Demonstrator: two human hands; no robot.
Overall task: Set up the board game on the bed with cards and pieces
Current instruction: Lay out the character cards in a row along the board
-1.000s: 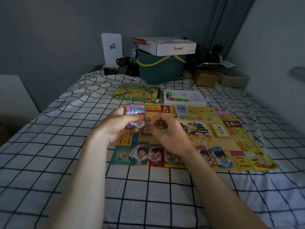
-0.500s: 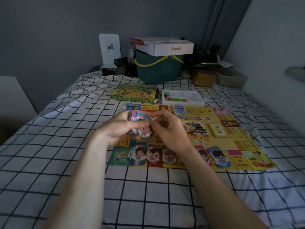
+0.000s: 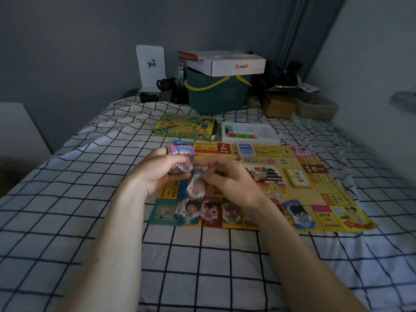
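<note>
Hands are meeting over the near left part of the game board [image 3: 299, 192], which is lying flat on the checked bed cover [image 3: 90, 199]. I am seeing the left hand [image 3: 157, 172] gripping a thick stack of cards [image 3: 181, 159], thumb curled across its face. The right hand [image 3: 227, 179] is pinching a single card [image 3: 197, 184], which is hanging blurred just below the stack. Along the board's near edge, several small piles of character cards [image 3: 209, 210] are lying side by side, and one blue card pile [image 3: 298, 213] is sitting further right, tilted. A yellow card deck [image 3: 298, 177] is resting on the board's right half, with two dice [image 3: 273, 194] just beside the right wrist. Beyond the board's far edge, the game box [image 3: 184, 128] and a white tray of coloured pieces [image 3: 247, 132] are sitting next to each other. Further back, a green basket [image 3: 216, 93] is carrying a white carton [image 3: 227, 64].
</note>
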